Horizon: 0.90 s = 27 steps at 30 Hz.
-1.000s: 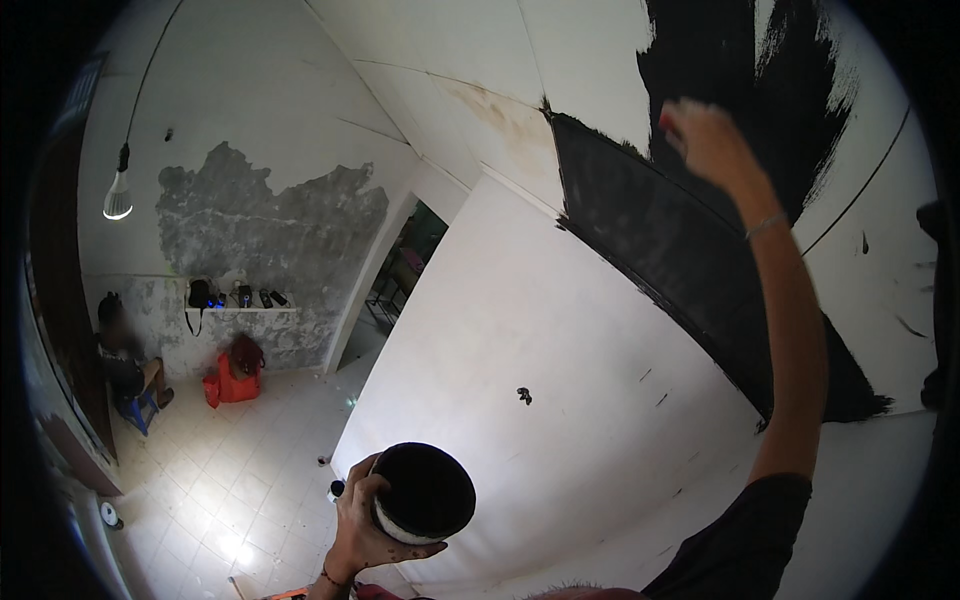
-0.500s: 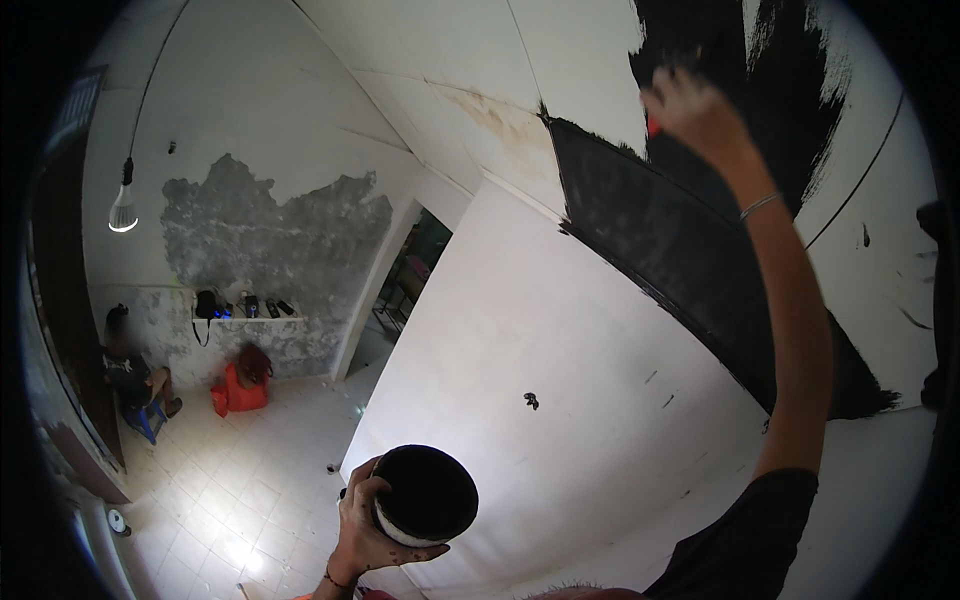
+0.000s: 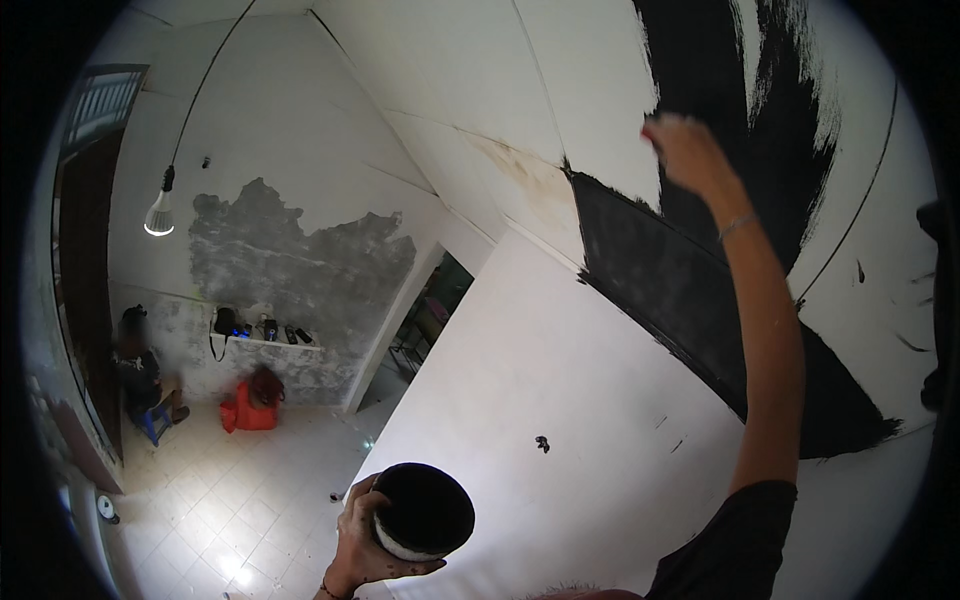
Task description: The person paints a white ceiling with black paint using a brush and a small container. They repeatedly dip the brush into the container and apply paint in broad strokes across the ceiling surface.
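Observation:
A round pot (image 3: 425, 505) with a dark inside and a streaked pale outer side is gripped by my left hand (image 3: 362, 538) at the bottom centre, its fingers dark-stained. Up at the right, my right hand (image 3: 680, 150) is closed on a small red object (image 3: 650, 132), mostly hidden, probably a brush handle. It is raised at the sloping white ceiling (image 3: 600, 70), on the left edge of a streaky black painted patch (image 3: 790, 130). Below that lies a solid black band (image 3: 650, 260) above a white wall panel (image 3: 600, 400).
A bulb (image 3: 159, 215) hangs by a cord at left. A seated person (image 3: 140, 375) is on a blue stool. A red bag or cloth (image 3: 255, 410) lies on the tiled floor (image 3: 220, 480), under a shelf (image 3: 295, 340) of small devices. A doorway (image 3: 430, 310) opens behind the panel.
My right hand rose slightly, then came down and a little left along the patch's edge. The surroundings have shifted lower in the picture; the pot stays in my left hand.

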Each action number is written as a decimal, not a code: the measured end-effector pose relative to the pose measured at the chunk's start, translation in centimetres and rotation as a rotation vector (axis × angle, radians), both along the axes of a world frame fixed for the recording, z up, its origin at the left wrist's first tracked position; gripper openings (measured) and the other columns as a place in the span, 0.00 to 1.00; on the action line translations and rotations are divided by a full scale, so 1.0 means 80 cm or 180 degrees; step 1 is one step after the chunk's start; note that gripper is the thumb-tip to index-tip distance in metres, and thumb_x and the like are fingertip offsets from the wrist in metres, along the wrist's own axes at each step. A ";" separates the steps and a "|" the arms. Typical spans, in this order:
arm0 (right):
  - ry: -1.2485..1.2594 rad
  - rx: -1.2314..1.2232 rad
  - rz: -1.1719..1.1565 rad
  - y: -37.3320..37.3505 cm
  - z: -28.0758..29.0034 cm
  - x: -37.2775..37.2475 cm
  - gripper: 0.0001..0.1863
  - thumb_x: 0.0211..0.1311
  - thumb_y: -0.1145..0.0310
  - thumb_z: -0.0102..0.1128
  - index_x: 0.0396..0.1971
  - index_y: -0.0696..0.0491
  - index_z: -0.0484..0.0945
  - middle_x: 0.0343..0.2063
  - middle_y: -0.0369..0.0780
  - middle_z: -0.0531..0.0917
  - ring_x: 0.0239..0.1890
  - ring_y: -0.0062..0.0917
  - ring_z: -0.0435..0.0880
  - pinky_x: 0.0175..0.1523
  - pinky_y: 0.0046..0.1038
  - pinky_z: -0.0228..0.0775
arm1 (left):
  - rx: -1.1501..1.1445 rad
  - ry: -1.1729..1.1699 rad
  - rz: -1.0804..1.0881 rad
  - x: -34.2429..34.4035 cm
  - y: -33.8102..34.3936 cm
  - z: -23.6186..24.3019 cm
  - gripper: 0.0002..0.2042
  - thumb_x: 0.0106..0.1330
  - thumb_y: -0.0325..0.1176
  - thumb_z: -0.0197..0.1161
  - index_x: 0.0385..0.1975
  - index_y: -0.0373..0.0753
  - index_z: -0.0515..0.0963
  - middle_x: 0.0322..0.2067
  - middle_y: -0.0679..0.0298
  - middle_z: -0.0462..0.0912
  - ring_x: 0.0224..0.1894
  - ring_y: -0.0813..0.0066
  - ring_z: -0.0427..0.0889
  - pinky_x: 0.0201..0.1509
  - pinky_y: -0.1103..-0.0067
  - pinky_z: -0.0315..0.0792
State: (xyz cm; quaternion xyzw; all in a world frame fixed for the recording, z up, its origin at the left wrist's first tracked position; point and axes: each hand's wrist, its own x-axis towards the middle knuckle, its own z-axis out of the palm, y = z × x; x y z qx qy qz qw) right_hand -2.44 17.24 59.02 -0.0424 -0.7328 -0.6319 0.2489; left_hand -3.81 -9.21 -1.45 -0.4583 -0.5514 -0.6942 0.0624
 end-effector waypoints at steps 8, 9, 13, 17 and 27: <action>-0.0155 0.1877 0.1919 -0.196 0.063 -0.057 0.06 0.60 0.72 0.65 0.28 0.55 0.78 0.27 0.44 0.78 0.32 0.34 0.83 0.34 0.32 0.77 | -0.0035 -0.0091 0.0132 0.005 -0.013 -0.006 0.54 0.27 0.48 0.93 0.56 0.48 0.62 0.61 0.46 0.73 0.64 0.48 0.76 0.66 0.58 0.75; -0.0232 0.2095 0.1943 -0.193 0.062 -0.059 0.06 0.61 0.71 0.66 0.28 0.55 0.78 0.26 0.43 0.78 0.30 0.33 0.83 0.33 0.32 0.76 | -0.0069 -0.0119 0.0147 0.006 -0.015 -0.006 0.54 0.27 0.48 0.93 0.56 0.48 0.62 0.60 0.46 0.73 0.64 0.48 0.76 0.65 0.58 0.75; 0.0044 0.2719 0.1055 -0.113 0.044 -0.070 0.11 0.57 0.70 0.64 0.41 0.48 0.79 0.39 0.37 0.82 0.44 0.30 0.86 0.43 0.32 0.81 | 0.0058 -0.0205 0.0090 0.005 -0.021 -0.006 0.54 0.26 0.49 0.93 0.56 0.49 0.62 0.60 0.47 0.73 0.64 0.48 0.76 0.65 0.58 0.76; -0.0191 0.2671 0.0200 0.012 -0.023 -0.044 0.06 0.58 0.69 0.62 0.36 0.48 0.78 0.36 0.37 0.80 0.42 0.30 0.84 0.39 0.27 0.77 | 0.0000 -0.0120 0.0293 0.000 -0.031 -0.005 0.54 0.27 0.49 0.93 0.57 0.50 0.61 0.60 0.47 0.72 0.64 0.49 0.77 0.65 0.58 0.76; 0.1434 -0.2354 0.2107 0.059 -0.336 0.133 0.07 0.62 0.73 0.71 0.34 0.58 0.80 0.31 0.44 0.83 0.31 0.30 0.83 0.36 0.32 0.76 | 0.0127 0.0115 0.0255 0.005 -0.002 -0.010 0.52 0.32 0.52 0.91 0.55 0.46 0.61 0.60 0.43 0.70 0.62 0.44 0.75 0.61 0.56 0.76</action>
